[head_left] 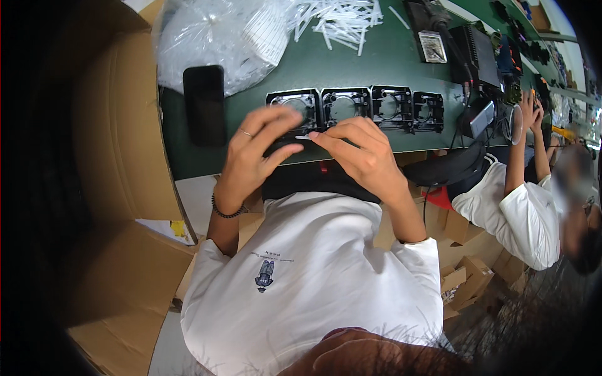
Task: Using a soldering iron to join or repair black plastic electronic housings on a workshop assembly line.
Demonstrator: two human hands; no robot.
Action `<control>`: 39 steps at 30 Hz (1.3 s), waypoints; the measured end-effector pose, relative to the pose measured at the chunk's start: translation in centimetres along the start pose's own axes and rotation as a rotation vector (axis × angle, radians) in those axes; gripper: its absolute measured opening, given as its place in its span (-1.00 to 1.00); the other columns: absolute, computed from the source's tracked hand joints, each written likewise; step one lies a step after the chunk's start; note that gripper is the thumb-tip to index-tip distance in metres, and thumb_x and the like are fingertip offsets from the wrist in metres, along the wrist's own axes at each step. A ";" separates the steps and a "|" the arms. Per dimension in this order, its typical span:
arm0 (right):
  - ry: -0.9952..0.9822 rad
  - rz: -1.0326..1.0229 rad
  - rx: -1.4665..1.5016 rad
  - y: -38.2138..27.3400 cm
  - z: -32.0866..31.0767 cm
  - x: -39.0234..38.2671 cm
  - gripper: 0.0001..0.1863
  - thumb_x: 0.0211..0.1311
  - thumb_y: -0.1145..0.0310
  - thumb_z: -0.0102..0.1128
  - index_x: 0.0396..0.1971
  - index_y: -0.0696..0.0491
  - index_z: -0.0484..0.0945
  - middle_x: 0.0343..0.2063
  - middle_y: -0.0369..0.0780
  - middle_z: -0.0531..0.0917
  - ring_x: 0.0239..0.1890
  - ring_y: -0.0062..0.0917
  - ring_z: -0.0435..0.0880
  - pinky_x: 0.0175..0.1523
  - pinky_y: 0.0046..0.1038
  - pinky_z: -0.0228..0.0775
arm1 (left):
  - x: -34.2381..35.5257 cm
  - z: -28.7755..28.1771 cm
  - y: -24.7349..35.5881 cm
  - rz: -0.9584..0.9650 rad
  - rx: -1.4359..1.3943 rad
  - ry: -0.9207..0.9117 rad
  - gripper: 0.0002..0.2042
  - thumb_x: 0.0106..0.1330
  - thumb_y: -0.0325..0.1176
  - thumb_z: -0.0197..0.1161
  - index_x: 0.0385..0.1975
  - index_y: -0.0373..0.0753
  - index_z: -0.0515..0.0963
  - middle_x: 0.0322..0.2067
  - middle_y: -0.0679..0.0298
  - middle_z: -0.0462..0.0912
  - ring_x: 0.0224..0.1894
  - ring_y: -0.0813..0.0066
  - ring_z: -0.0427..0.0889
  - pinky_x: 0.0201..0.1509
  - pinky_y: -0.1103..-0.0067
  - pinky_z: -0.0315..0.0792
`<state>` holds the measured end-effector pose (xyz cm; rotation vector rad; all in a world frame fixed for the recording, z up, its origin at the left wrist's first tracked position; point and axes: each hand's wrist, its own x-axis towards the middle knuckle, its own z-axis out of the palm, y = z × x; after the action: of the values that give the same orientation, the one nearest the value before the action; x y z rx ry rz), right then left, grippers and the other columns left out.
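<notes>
My left hand point(254, 150) is at the leftmost black plastic frame point(291, 100), thumb and fingers apart and curved, the fingertips slightly blurred. My right hand point(360, 153) pinches a thin white strip point(302, 137) just below that frame, close to my left thumb. Three similar frames point(345, 94), point(390, 94), point(427, 100) continue the row to the right along the green table's near edge. A black phone point(204, 103) lies to the left of my left hand. What lies under my left fingers is partly hidden.
A clear plastic bag point(216, 37) and scattered white strips point(335, 19) lie at the back of the green table point(244, 88). Cables and black devices point(473, 56) stand at the right, where a co-worker point(514, 207) works. Tall cardboard point(125, 125) borders the left.
</notes>
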<state>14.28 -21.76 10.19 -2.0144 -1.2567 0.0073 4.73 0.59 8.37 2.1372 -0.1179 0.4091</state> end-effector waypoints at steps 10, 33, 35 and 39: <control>-0.236 -0.231 -0.214 0.8 3.8 1.4 -0.63 0.08 0.39 0.30 -0.05 -0.01 0.74 -0.30 -0.41 0.56 -0.20 -0.55 0.48 -0.14 -0.45 0.26 | -1.9 -1.4 -2.9 -0.134 0.029 -0.177 -0.20 0.03 -0.55 0.51 0.40 -0.22 0.41 0.44 0.13 0.38 0.40 0.10 0.44 0.44 0.33 0.37; -0.400 -0.116 -0.366 -0.6 3.3 0.4 -0.61 0.16 0.38 0.33 0.04 -0.05 0.72 -0.01 -0.29 0.54 -0.05 -0.42 0.48 0.10 -0.29 0.29 | -1.5 -1.6 -2.9 -0.117 0.126 -0.183 -0.20 -0.01 -0.52 0.54 0.37 -0.13 0.48 0.47 0.18 0.34 0.36 0.13 0.47 0.39 0.31 0.40; -0.347 -0.152 -0.435 -0.8 3.1 0.1 -0.59 0.13 0.35 0.38 0.04 -0.05 0.72 0.03 -0.25 0.51 0.01 -0.37 0.47 0.15 -0.25 0.28 | -1.4 -1.7 -2.7 -0.123 0.120 -0.182 -0.21 -0.01 -0.52 0.54 0.36 -0.13 0.48 0.47 0.19 0.34 0.35 0.12 0.48 0.38 0.31 0.40; -0.282 -0.084 -0.408 -0.6 2.2 -0.6 -0.53 0.03 0.32 0.50 0.03 -0.05 0.72 0.04 -0.22 0.51 0.08 -0.32 0.43 0.18 -0.21 0.26 | -1.3 -1.6 -2.5 -0.168 0.104 -0.212 -0.22 -0.01 -0.51 0.55 0.36 -0.12 0.49 0.47 0.22 0.34 0.32 0.10 0.50 0.37 0.31 0.41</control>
<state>12.68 -20.77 8.71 -2.3664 -1.6245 -0.0063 3.71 3.20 6.73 2.2684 -0.0379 0.0913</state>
